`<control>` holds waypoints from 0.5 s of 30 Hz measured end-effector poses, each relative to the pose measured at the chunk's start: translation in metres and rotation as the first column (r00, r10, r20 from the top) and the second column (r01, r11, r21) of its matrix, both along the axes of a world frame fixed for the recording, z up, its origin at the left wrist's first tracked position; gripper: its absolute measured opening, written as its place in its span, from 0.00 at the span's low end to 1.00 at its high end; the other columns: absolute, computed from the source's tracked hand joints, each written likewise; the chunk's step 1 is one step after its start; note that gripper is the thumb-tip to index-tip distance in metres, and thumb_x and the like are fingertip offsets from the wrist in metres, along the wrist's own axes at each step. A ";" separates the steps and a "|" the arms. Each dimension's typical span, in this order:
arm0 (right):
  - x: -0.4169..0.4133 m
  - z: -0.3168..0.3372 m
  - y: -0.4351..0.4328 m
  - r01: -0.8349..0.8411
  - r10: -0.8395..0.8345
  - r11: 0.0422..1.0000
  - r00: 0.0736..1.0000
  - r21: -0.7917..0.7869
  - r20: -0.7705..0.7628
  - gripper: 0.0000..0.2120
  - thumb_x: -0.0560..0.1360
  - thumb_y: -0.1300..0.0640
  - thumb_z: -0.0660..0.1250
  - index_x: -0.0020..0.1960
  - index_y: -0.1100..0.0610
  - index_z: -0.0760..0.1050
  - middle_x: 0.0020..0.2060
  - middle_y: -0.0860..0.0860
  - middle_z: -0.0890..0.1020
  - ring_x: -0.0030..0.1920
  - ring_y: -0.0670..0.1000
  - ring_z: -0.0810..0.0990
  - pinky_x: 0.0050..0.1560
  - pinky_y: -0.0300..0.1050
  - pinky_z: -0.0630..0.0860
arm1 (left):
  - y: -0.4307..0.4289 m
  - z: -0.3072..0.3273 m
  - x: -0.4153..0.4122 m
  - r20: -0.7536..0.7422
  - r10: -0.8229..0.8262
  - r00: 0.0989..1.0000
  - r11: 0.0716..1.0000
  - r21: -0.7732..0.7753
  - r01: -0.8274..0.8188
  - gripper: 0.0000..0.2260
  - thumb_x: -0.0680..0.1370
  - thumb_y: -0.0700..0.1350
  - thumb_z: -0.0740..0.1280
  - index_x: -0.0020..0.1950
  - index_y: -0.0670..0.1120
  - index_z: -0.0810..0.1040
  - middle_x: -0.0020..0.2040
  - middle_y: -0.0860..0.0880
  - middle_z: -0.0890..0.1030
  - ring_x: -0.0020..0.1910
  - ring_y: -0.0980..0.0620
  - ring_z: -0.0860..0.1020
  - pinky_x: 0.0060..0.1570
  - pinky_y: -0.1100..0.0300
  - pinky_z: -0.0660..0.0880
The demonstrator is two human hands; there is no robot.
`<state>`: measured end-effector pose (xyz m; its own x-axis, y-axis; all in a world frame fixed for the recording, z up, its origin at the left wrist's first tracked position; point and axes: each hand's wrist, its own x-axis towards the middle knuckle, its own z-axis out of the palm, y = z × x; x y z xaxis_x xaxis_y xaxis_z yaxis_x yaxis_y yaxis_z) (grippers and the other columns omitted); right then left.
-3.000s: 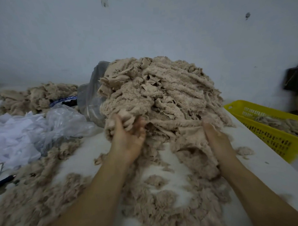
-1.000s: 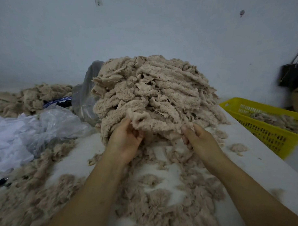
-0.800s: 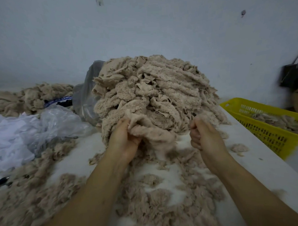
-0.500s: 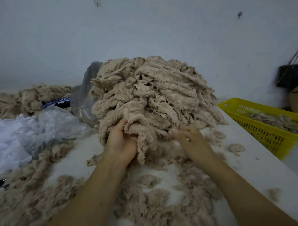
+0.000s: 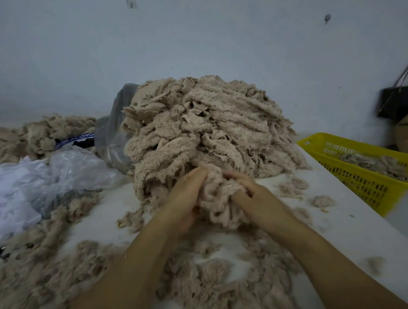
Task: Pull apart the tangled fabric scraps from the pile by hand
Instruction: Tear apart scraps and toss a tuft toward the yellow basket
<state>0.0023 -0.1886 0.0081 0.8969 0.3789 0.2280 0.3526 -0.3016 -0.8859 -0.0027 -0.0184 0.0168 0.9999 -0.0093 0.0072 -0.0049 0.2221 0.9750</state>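
A tall pile of beige fluffy fabric scraps [image 5: 209, 126] stands on the white table [image 5: 354, 239] in front of me. At its near foot a clump of scraps [image 5: 217, 200] is bunched between both hands. My left hand [image 5: 185, 199] grips the clump from the left, fingers curled over its top. My right hand [image 5: 253, 194] grips it from the right, fingers dug into the fabric. The two hands nearly touch above the clump.
Loose beige fluff [image 5: 214, 278] litters the table near me and to the left. Crumpled clear and white plastic bags [image 5: 49, 180] lie at the left, with another scrap heap [image 5: 42, 134] behind. A yellow basket [image 5: 360, 167] holding scraps sits off the table's right edge.
Both hands have come together from about a hand's width apart and drawn a clump down out of the pile's foot. The right hand moved left and closed on the fabric.
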 end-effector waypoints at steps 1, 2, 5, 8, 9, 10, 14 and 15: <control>-0.003 0.000 0.003 -0.033 0.033 0.999 0.999 0.010 -0.036 0.10 0.81 0.53 0.61 0.45 0.42 0.78 0.43 0.26 0.78 0.40 0.31 0.76 0.40 0.27 0.70 | -0.002 -0.001 -0.002 0.015 -0.048 0.999 0.999 0.013 0.047 0.12 0.82 0.45 0.62 0.43 0.43 0.81 0.43 0.42 0.83 0.40 0.47 0.82 0.41 0.56 0.79; -0.003 -0.001 0.004 -0.033 0.033 0.999 0.998 0.010 -0.049 0.13 0.81 0.53 0.61 0.42 0.40 0.78 0.36 0.33 0.79 0.35 0.35 0.76 0.38 0.32 0.71 | -0.003 -0.002 -0.004 0.034 -0.076 0.997 0.997 0.016 0.076 0.10 0.82 0.45 0.62 0.44 0.43 0.79 0.42 0.41 0.81 0.39 0.47 0.81 0.41 0.56 0.78; -0.003 0.002 0.002 0.085 -0.085 0.996 0.994 0.008 -0.069 0.18 0.82 0.54 0.59 0.37 0.39 0.77 0.29 0.40 0.76 0.31 0.43 0.73 0.36 0.40 0.69 | -0.002 0.001 -0.006 0.084 -0.026 0.996 0.998 0.054 0.022 0.15 0.82 0.48 0.63 0.36 0.49 0.79 0.35 0.50 0.79 0.34 0.54 0.78 0.32 0.63 0.74; 0.007 0.011 -0.013 0.267 -0.218 0.806 0.964 0.528 -0.155 0.18 0.80 0.64 0.57 0.35 0.54 0.78 0.31 0.54 0.80 0.36 0.55 0.77 0.38 0.44 0.75 | 0.009 -0.003 0.000 0.344 0.241 0.907 0.850 0.375 -0.369 0.14 0.83 0.50 0.62 0.39 0.55 0.80 0.43 0.57 0.81 0.40 0.61 0.78 0.41 0.65 0.76; 0.012 0.015 -0.026 0.255 -0.225 0.625 0.964 0.738 -0.142 0.14 0.79 0.62 0.58 0.37 0.57 0.76 0.35 0.57 0.79 0.38 0.57 0.77 0.40 0.45 0.76 | 0.015 -0.004 0.003 0.479 0.327 0.814 0.742 0.403 -0.535 0.10 0.83 0.48 0.62 0.44 0.54 0.80 0.49 0.56 0.79 0.45 0.60 0.77 0.45 0.62 0.77; 0.015 0.018 -0.039 0.273 -0.239 0.387 0.952 0.881 -0.190 0.10 0.80 0.56 0.61 0.43 0.57 0.77 0.40 0.56 0.80 0.40 0.54 0.78 0.41 0.44 0.78 | 0.022 -0.006 0.006 0.573 0.405 0.712 0.648 0.369 -0.666 0.06 0.82 0.46 0.62 0.49 0.52 0.79 0.53 0.54 0.75 0.49 0.57 0.77 0.49 0.56 0.78; 0.027 -0.001 -0.057 0.649 -0.217 0.056 0.749 0.758 -0.625 0.32 0.81 0.41 0.59 0.76 0.59 0.59 0.64 0.57 0.72 0.47 0.51 0.82 0.40 0.41 0.80 | 0.043 -0.017 0.021 0.520 0.618 0.589 0.407 0.429 -0.806 0.19 0.80 0.45 0.63 0.70 0.47 0.71 0.70 0.47 0.68 0.70 0.45 0.66 0.70 0.43 0.65; 0.029 -0.004 -0.053 0.687 -0.232 0.108 0.720 0.718 -0.654 0.30 0.82 0.42 0.58 0.77 0.59 0.59 0.64 0.57 0.72 0.46 0.51 0.82 0.39 0.41 0.80 | 0.046 -0.021 0.024 0.434 0.641 0.633 0.405 0.509 -0.760 0.21 0.80 0.46 0.64 0.72 0.47 0.69 0.72 0.45 0.68 0.71 0.44 0.65 0.72 0.43 0.63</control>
